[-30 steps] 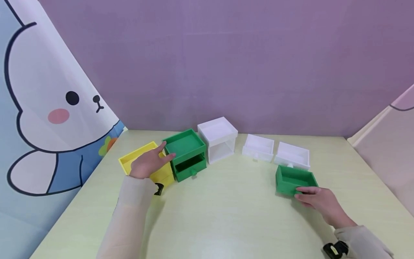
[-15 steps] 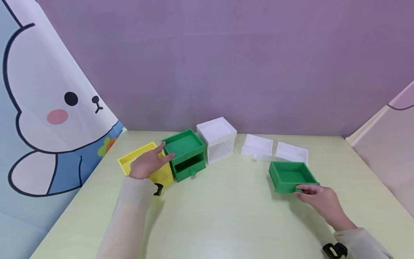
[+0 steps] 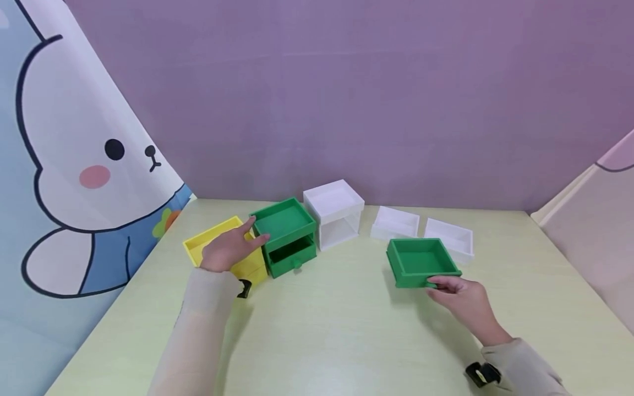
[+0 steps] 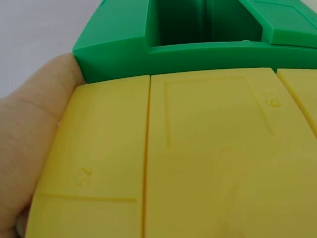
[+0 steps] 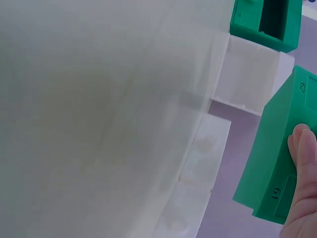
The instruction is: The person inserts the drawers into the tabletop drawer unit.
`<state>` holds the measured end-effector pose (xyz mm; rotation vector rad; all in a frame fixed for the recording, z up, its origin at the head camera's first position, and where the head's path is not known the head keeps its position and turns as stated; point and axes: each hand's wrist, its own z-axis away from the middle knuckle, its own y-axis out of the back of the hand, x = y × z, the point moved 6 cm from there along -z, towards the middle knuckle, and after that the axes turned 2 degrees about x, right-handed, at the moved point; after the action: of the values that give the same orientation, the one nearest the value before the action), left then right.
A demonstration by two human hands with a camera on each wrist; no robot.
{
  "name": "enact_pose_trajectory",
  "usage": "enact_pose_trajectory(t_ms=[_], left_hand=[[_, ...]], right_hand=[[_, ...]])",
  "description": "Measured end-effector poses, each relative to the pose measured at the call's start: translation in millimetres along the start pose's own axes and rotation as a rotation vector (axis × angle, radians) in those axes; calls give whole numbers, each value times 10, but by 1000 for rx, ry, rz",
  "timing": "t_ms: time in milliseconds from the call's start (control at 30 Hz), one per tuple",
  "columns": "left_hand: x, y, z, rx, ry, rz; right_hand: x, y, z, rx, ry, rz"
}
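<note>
My right hand (image 3: 463, 302) pinches the front knob of a green drawer (image 3: 421, 257), which hangs above the table with its hollow facing up; the right wrist view shows its front (image 5: 280, 148) from below. At the left, my left hand (image 3: 228, 248) lies over a yellow drawer cabinet (image 3: 252, 268), its index finger and thumb spread out to the left edge of a green cabinet (image 3: 284, 223). That cabinet has a vacant upper slot and a drawer (image 3: 293, 258) in the lower one. The left wrist view shows yellow fronts (image 4: 208, 114) against the green cabinet.
A white cabinet (image 3: 334, 201) with an open front stands right of the green one. Two white drawers (image 3: 396, 223) lie near the table's back edge, behind the held drawer. A purple cloth (image 3: 346, 99) rises behind the table (image 3: 317, 330).
My right hand has lifted the green drawer off the table and carried it left, in front of the two white drawers. My left hand stays where it was.
</note>
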<state>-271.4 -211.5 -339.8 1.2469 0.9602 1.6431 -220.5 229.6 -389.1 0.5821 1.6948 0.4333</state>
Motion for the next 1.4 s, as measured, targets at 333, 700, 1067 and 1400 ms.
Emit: enact_pose_trajectory(t_ms=[333,700,1067,1400], left_hand=[[25,15,19,3,3,7],[1,20,30,-5,12,0],[10,15,23,-1,7,-4],[-5,1,-6,-9,13,4]], right_hand=[[-269,-298,-128,-85,81,-69],[-586,-740,-176,-221,182,-173],[-835,-1161,-164,-332,273,-197],[-1078,-1506,-150,-403,353,-211]])
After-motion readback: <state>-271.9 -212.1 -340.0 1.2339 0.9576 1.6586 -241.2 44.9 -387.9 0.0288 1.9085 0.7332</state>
